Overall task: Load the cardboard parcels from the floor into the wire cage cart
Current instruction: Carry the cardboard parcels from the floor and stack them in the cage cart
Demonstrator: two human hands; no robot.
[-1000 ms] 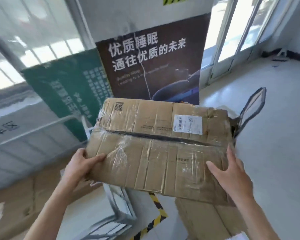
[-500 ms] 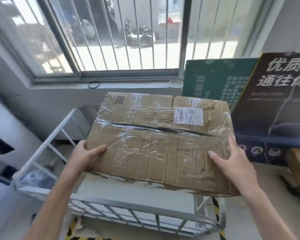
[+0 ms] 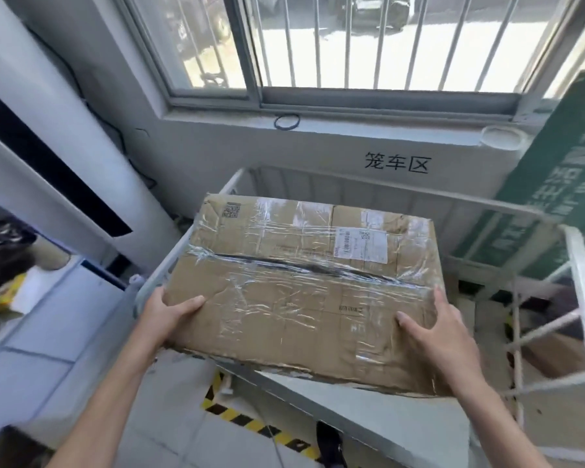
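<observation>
A flat, worn cardboard parcel (image 3: 304,288), wrapped in clear tape with a white shipping label, is held level in the middle of the view. My left hand (image 3: 168,310) grips its near left corner. My right hand (image 3: 433,332) grips its near right edge, fingers spread on top. The parcel hovers over the open top of the white wire cage cart (image 3: 578,298), whose rails show on the left, far and right sides. The cart's inside is mostly hidden under the parcel.
A barred window (image 3: 352,45) and sill lie behind the cart, with a green sign board (image 3: 554,184) leaning at the right. A white pillar stands at the left. Yellow-black hazard tape (image 3: 247,420) marks the floor. Brown cardboard shows through the cart's right side.
The view has swung left and down from the posters to the window and cart. The parcel, still in both hands, has come over the cage cart's open top.
</observation>
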